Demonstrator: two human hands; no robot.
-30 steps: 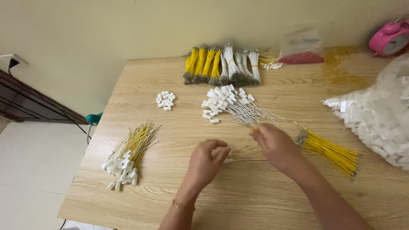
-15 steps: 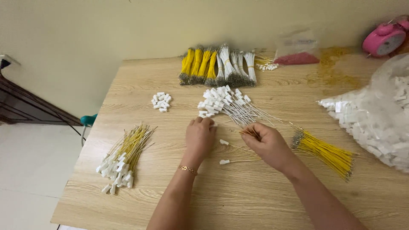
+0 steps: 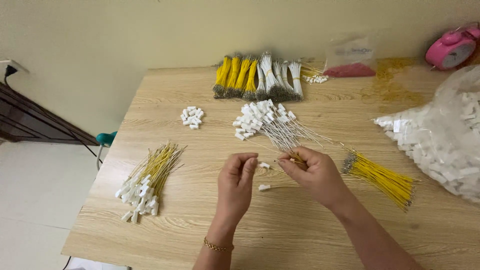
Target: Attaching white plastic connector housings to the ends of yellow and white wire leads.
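Observation:
My left hand and my right hand meet over the middle of a wooden table. Between their fingertips is a thin wire with a small white connector on its end; the right hand pinches the wire, the left pinches near the connector. A second white-tipped wire lies on the table just below them. Behind the hands lies a fan of white wires with white connectors. A loose bundle of yellow wires lies to the right of my right hand.
A pile of yellow wires with white connectors lies at the left. A small heap of white connectors, tied yellow and white wire bundles, a clear bag of white connectors, a bag of red bits and a pink clock surround.
My left hand has drawn back from the fan of white wires toward me and now meets my right hand at the connector. The camera view shifted slightly.

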